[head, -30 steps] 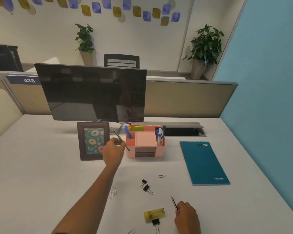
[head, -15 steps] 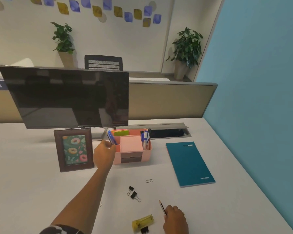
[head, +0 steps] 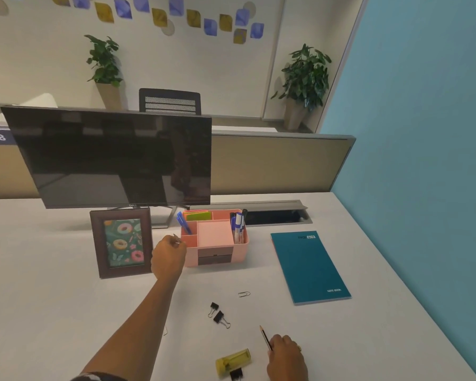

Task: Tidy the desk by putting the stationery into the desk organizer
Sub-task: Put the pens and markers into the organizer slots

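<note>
My left hand [head: 168,256] sits just beside the front-left corner of the organizer [head: 241,247]. Its fingers are curled and pinch a thin grey pen [head: 176,238]; only the tip shows above the knuckles. My right hand [head: 286,358] rests low on the bench [head: 52,312], fingers curled round the lower end of a pencil [head: 265,337] whose point aims away from me.

The frame [head: 121,243] stands close on the left of my left hand, with the monitor [head: 113,158] behind it. A strip of bare bench runs between the organizer and the notebook [head: 309,266]. The bench's right edge meets the blue wall, just beyond the notebook.

In the organizer, blue pens [head: 183,222] lean in the back-left compartment and sticky notes [head: 197,215] stand behind a pink pad [head: 213,233]. Markers [head: 238,224] fill the right compartment, and two dark drawers [head: 215,255] face me.

Loose on the bench lie a paper clip [head: 243,294] and two binder clips [head: 217,313]. A yellow item [head: 232,360] that I cannot identify lies near my right hand, touching a third binder clip [head: 236,373].
</note>
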The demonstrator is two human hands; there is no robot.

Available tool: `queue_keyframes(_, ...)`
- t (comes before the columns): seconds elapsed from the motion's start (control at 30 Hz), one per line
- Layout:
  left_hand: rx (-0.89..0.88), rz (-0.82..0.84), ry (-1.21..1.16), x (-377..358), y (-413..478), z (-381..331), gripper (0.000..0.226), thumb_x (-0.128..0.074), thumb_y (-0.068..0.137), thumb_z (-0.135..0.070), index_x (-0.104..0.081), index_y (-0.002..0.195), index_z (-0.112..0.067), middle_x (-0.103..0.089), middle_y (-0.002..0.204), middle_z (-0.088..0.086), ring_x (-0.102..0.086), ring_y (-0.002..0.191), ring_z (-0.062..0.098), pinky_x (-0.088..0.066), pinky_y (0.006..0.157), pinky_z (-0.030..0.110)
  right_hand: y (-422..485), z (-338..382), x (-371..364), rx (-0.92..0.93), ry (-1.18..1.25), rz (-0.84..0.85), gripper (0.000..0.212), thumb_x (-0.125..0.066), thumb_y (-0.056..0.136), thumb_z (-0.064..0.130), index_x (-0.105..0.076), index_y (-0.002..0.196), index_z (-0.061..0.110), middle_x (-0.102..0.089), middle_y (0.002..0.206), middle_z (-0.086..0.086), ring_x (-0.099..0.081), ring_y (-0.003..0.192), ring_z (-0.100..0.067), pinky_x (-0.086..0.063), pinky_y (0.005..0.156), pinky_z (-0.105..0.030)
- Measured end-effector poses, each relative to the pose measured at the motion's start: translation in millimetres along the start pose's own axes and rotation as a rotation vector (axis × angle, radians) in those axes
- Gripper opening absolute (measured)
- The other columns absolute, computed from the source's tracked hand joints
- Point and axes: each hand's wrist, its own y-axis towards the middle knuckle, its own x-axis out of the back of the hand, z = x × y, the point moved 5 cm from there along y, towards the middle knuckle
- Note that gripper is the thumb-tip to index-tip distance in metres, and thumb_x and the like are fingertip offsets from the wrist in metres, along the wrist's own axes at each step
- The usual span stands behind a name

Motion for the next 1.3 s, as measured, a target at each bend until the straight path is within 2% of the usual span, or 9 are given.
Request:
queue_keyframes(0.17,0.024,-0.046,-0.125,12,-14,7,0.031,-0.064,0.090,-0.026,-0.060,0.117,-0.012,-0.068,0.113,0.010,-0.063,0.098,0.027,-0.050,0.077,0.036,-3,1,4,0.009,0.049,-0.039,0.022,-0.043,0.094,0.027,-0.052,0.114,0.021,-0.052,0.120,0.002,-0.049,0.113,-0.014,-0.040,0.092,-0.021)
queue_keyframes(0.3,0.003,-0.053,-0.223,22,-47,28,0.023,-0.065,0.088,-0.023,-0.063,0.108,-0.013,-0.069,0.104,0.007,-0.060,0.090,0.021,-0.045,0.077,0.032,-1,7,8,0.013,0.121,-0.078,0.021,-0.045,0.094,0.026,-0.056,0.112,0.023,-0.054,0.109,0.004,-0.051,0.103,-0.010,-0.042,0.089,-0.017)
queue_keyframes(0.37,-0.008,0.017,-0.255,17,-66,46,0.013,-0.068,0.086,-0.028,-0.068,0.095,-0.018,-0.072,0.092,0.002,-0.062,0.083,0.019,-0.050,0.079,0.034,2,15,10,0.019,0.170,-0.107,0.021,-0.048,0.094,0.024,-0.059,0.112,0.022,-0.057,0.111,0.004,-0.052,0.099,-0.009,-0.042,0.087,-0.015)
queue_keyframes(0.47,0.023,0.234,-0.359,3,-96,65,0.007,-0.072,0.084,-0.029,-0.072,0.084,-0.022,-0.073,0.079,-0.002,-0.069,0.076,0.020,-0.059,0.075,0.044,7,37,17,0.072,0.279,-0.166,0.017,-0.054,0.091,0.021,-0.064,0.105,0.020,-0.061,0.103,0.004,-0.057,0.093,-0.011,-0.047,0.082,-0.017)
queue_keyframes(0.57,0.046,0.423,-0.386,-12,-128,65,0.008,-0.073,0.083,-0.027,-0.075,0.084,-0.019,-0.075,0.078,-0.002,-0.071,0.078,0.018,-0.060,0.070,0.035,5,66,23,0.178,0.393,-0.214,0.015,-0.058,0.089,0.018,-0.065,0.103,0.019,-0.061,0.098,0.006,-0.058,0.089,-0.010,-0.050,0.077,-0.017)
queue_keyframes(0.67,0.036,0.516,-0.375,-19,-147,59,0.010,-0.073,0.082,-0.031,-0.075,0.086,-0.021,-0.075,0.079,-0.003,-0.072,0.078,0.012,-0.060,0.068,0.028,2,98,28,0.282,0.459,-0.215,0.016,-0.057,0.091,0.022,-0.065,0.104,0.021,-0.062,0.100,0.007,-0.057,0.091,-0.009,-0.048,0.074,-0.011)
queue_keyframes(0.87,0.029,0.405,-0.418,-1,-140,51,0.014,-0.072,0.084,-0.023,-0.074,0.093,-0.012,-0.075,0.082,0.002,-0.073,0.072,0.011,-0.061,0.069,0.030,4,134,38,0.383,0.581,-0.205,0.015,-0.059,0.090,0.017,-0.067,0.103,0.015,-0.065,0.099,0.003,-0.061,0.084,-0.009,-0.047,0.068,-0.006)
queue_keyframes(1.07,-0.062,0.270,-0.342,19,-113,44,0.014,-0.068,0.088,-0.023,-0.074,0.097,-0.015,-0.075,0.087,0.001,-0.072,0.075,0.011,-0.060,0.069,0.026,16,163,51,0.440,0.621,-0.163,0.013,-0.063,0.087,0.020,-0.067,0.099,0.016,-0.068,0.095,0.002,-0.063,0.081,-0.010,-0.055,0.074,-0.019)
queue_keyframes(1.3,-0.113,0.197,-0.330,31,-88,37,0.017,-0.069,0.087,-0.027,-0.074,0.100,-0.019,-0.075,0.095,-0.001,-0.070,0.085,0.014,-0.058,0.083,0.036,40,196,71,0.466,0.582,-0.135,0.016,-0.065,0.086,0.021,-0.066,0.101,0.015,-0.069,0.096,-0.001,-0.062,0.083,-0.014,-0.052,0.079,-0.022)
